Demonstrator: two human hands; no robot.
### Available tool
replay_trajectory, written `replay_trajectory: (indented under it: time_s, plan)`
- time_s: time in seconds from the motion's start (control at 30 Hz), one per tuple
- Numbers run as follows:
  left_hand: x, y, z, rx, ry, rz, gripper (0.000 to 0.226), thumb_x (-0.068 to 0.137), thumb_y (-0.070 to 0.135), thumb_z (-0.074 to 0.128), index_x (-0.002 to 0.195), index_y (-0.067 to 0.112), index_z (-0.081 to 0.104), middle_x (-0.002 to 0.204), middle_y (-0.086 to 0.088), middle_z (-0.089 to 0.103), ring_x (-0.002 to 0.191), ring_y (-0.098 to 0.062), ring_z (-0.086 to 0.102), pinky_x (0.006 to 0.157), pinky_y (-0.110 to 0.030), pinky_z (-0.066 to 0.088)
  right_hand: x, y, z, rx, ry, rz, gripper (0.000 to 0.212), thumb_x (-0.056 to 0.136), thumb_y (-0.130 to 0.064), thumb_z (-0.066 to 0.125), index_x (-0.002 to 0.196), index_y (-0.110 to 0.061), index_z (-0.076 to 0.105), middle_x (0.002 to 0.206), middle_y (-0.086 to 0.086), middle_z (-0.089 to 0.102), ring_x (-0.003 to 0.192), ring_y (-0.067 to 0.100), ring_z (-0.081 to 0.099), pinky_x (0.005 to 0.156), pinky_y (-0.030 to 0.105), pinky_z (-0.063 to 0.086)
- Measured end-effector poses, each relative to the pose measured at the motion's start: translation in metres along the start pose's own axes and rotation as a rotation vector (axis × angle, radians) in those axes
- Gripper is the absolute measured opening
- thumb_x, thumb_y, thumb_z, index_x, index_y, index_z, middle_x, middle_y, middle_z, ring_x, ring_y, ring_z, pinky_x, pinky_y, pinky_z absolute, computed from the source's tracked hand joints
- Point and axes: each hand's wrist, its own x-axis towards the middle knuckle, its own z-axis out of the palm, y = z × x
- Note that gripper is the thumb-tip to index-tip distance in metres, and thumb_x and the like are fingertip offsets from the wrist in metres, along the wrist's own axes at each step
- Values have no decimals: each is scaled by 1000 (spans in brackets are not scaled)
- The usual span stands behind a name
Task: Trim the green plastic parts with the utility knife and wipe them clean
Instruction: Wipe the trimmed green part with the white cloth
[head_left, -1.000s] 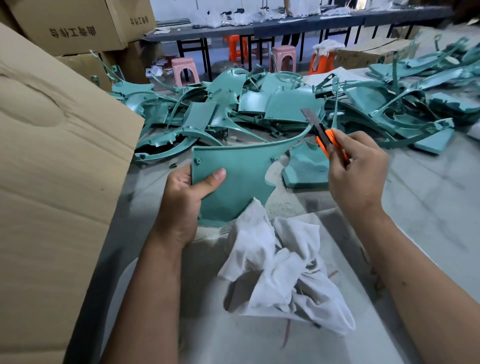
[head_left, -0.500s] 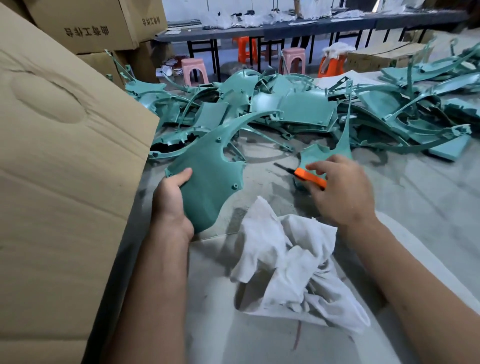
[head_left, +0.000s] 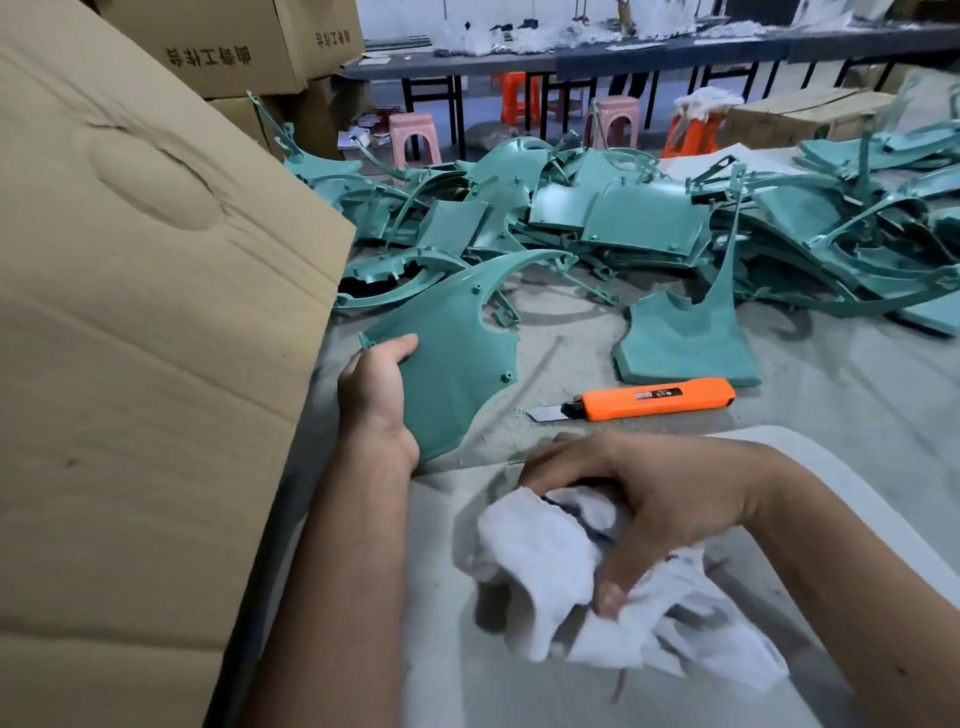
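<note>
The left hand (head_left: 376, 400) grips the green part (head_left: 452, 353) tilted up off the table (head_left: 857, 395), presumably for wiping, while the right hand (head_left: 649, 499) gathers the rag (head_left: 550, 566), the knife (head_left: 654, 399) lying just beyond, blade out.

Cardboard boxes (head_left: 218, 47): mirrored Chinese print, unreadable.

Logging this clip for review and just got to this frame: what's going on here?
A person is cleaning up green plastic parts at a workbench. The left hand holds one curved green part upright by its edge. The right hand grips a white rag lying on the bench. The orange utility knife lies on the bench between them, blade out, in neither hand. A pile of green parts waits behind, and a cardboard box stands on the left.
</note>
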Motion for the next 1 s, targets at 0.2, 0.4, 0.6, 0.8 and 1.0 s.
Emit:
replay_trajectory:
  time_s: [0.2,0.4,0.6,0.8,1.0]
  plan:
    - [-9,-5,12,1,5,460,20,89,1,71,95,19,71,89,5,78,83,-16,74,68,-32,61,1,-2,4,445,385,-35,26,77,10,74,94,-10,77,89,2,76,79,11,70,68,26,54]
    - [-39,-22,42,615,-153,1236,16,92,-4,63,100,9,57,106,1,64,97,-16,62,77,-34,55,9,1,-9,1429,1228,-104,38,82,-10,59,119,-4,61,78,6,72,60,15,67,52,21,56]
    - [-54,-55,60,1306,-291,1101,50,91,11,64,137,15,47,126,-5,50,108,-21,52,87,-34,48,19,2,5,988,1081,175,48,95,-53,60,109,-7,68,91,12,76,78,26,69,69,42,62]
    - [-52,-57,55,1364,-164,1000,70,84,9,66,145,15,30,161,-9,15,148,-28,24,120,-44,28,23,8,12,420,1092,254,52,102,-29,65,58,-22,38,48,-11,32,42,6,26,42,18,24]
    - [-57,-56,62,1368,-296,995,79,92,-1,55,159,11,15,169,-13,7,155,-30,11,125,-46,19,25,5,10,591,1222,200,46,105,-30,59,72,1,55,57,5,43,50,16,39,48,24,31]
